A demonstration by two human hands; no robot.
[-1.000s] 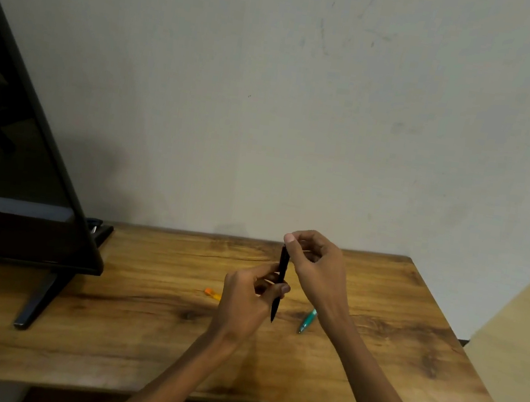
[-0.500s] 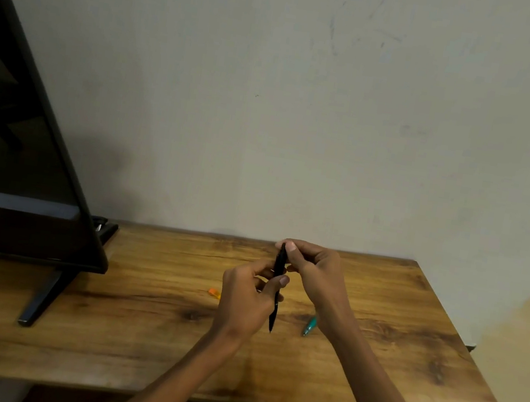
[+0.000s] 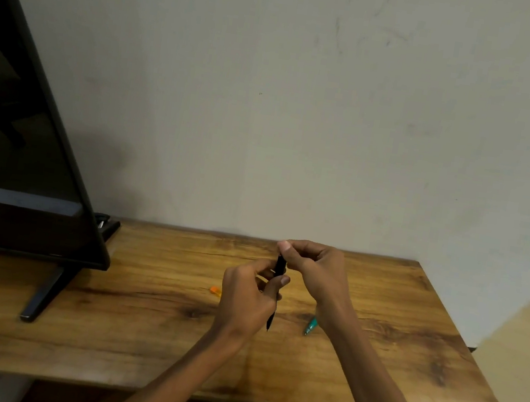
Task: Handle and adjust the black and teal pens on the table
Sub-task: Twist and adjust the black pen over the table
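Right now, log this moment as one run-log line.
left hand: grips black pen mid-barrel | right hand: pinches its top end | pen: upright, off table | teal pen: lying on table, untouched

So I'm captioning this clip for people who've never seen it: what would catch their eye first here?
First, the two hands at the centre: the left hand and right hand hold a black pen nearly upright above the wooden table. Next, the large dark TV screen at the far left. Small colour spots follow: a teal pen by the right wrist and an orange bit left of the hands.
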